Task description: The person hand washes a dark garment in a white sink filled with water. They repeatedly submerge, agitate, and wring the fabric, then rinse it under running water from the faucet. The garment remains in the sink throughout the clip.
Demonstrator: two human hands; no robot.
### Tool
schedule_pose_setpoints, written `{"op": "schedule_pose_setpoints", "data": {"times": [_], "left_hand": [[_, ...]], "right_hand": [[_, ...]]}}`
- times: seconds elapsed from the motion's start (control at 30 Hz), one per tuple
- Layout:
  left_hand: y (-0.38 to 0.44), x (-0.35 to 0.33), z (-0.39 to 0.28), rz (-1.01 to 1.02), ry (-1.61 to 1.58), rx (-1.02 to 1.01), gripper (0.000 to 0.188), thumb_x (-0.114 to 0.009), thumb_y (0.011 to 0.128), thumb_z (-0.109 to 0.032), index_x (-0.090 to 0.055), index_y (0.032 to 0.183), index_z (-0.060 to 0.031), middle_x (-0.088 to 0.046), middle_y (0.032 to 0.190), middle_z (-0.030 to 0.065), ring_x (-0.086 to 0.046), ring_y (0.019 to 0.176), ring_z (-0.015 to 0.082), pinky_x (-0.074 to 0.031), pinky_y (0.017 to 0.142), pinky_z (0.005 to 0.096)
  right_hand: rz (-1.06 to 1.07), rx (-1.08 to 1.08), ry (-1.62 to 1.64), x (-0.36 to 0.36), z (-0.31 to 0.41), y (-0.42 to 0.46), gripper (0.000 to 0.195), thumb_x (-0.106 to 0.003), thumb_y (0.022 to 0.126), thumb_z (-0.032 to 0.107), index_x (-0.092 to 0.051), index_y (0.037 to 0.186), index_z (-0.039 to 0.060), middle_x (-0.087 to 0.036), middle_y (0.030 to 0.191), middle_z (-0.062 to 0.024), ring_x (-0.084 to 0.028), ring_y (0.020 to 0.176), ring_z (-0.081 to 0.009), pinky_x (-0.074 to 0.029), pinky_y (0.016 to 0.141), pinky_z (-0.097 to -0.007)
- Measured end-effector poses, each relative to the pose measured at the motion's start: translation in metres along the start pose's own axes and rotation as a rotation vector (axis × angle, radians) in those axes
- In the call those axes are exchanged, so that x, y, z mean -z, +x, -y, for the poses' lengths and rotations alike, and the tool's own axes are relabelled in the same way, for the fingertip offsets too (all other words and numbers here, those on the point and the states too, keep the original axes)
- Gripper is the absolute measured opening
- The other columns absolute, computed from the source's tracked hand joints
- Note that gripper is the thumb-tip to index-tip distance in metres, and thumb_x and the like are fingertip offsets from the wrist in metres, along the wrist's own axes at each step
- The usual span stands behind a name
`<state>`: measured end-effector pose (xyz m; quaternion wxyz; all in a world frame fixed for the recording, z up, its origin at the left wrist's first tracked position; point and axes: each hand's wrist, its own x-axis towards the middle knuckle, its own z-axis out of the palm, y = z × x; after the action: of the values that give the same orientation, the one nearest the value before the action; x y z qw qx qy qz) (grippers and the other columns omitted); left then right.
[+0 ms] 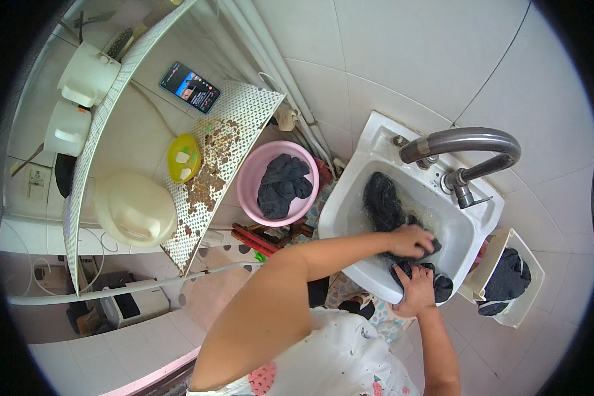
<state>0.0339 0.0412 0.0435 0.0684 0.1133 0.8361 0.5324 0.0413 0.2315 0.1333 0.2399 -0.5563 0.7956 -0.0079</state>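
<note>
Dark wet cloth [383,200] lies in the white ceramic sink [336,218], stretching from the basin's far left side to its near rim. My left hand [413,241] rests on the cloth inside the basin with its fingers curled; whether it grips the fabric is unclear. Close to the near rim, my right hand [417,292] presses on a bunched part of the cloth, fingers spread and thumb apart. Some of the fabric hangs at the rim beside it. A little water shows in the basin under the curved metal faucet [468,141].
A pink basin [242,171] holding dark cloth stands left of the sink. At right, a cream plastic container [534,287] holds more dark fabric. The rusty patterned shelf [237,106] at left carries a phone [190,87], a yellow soap dish [192,148] and a cream plastic jug [133,213].
</note>
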Motion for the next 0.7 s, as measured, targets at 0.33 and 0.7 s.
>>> {"op": "schedule_pose_setpoints", "data": {"times": [0.33, 0.7], "left_hand": [[0.087, -0.089, 0.058, -0.197, 0.372, 0.419, 0.031, -0.054, 0.089, -0.036, -0.068, 0.109, -0.0171, -0.056, 0.129, 0.0176, -0.051, 0.121, 0.0341, -0.036, 0.098, 0.0555], [0.002, 0.007, 0.015, -0.02, -0.043, -0.007, 0.031, -0.058, 0.088, -0.03, -0.069, 0.112, -0.0142, -0.055, 0.135, 0.0124, -0.051, 0.123, 0.0314, -0.04, 0.1, 0.042]], "right_hand": [[0.06, -0.018, -0.005, -0.002, 0.003, 0.003, 0.093, -0.083, 0.044, 0.034, -0.054, 0.131, 0.0184, -0.048, 0.13, -0.0242, -0.042, 0.126, -0.0386, -0.028, 0.106, -0.0476], [0.079, -0.023, -0.021, 0.006, 0.0, 0.0, 0.091, -0.082, 0.047, 0.041, -0.054, 0.131, 0.0194, -0.049, 0.13, -0.0226, -0.042, 0.127, -0.0373, -0.028, 0.106, -0.0453]]}}
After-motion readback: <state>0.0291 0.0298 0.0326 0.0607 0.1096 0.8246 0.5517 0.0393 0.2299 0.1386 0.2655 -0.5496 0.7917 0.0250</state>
